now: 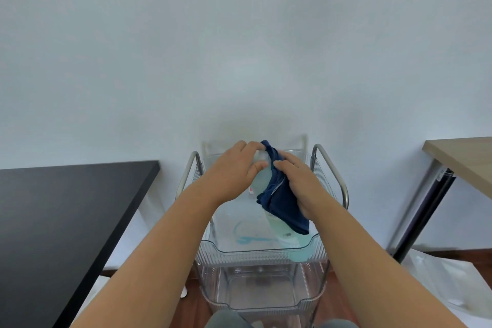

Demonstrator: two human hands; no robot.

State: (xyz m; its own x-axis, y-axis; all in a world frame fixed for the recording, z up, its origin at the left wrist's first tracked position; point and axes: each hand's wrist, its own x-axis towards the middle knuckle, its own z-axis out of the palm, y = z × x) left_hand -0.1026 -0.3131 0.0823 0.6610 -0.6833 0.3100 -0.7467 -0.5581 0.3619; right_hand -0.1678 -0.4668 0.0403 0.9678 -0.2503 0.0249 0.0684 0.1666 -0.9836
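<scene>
Two-handed work above top tray (255, 250) of clear cart (261, 298): left hand (231, 168), fingers curled round upper end of pale green translucent piece (262, 178); right hand (300, 181), fingers pinching dark blue cloth (282, 204) against its side. Looks light, smooth, probably slippery; cloth soft, limp. Best gripped near upper end, cloth bunched rather than taken by a corner.

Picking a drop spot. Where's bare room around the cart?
Bare: black tabletop left of the clear plastic cart; light wooden table corner right; top tray's near-left floor. Crowded: tray's right, where the left hand and right hand work a dark blue cloth over a pale translucent object.
</scene>
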